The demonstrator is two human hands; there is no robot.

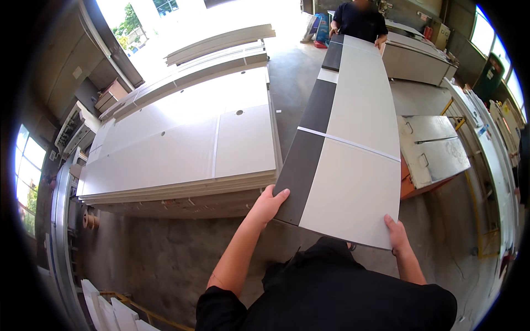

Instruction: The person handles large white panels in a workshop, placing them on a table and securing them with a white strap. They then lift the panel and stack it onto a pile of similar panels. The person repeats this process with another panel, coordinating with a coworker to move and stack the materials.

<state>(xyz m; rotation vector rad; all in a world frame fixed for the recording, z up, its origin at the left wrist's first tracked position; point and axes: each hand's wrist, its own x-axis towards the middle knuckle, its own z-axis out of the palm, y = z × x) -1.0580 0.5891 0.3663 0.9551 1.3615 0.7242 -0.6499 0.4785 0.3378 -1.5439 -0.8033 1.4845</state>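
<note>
1. Grey concrete floor (165,254) runs through a daylit workshop, with a stack of white panels (182,149) at left.
2. Between the wearer and a co-worker (361,21), a long panel (359,185) is held up lengthwise, its near end at the wearer's waist.
3. Left hand (267,205) grips the near dark corner, thumb on top; right hand (397,236) grasps the pale corner likewise.
4. Strapping looks done: a white strap (349,144) crosses the panel.
5. Lifting seems complete; setting down is not yet done.
</note>
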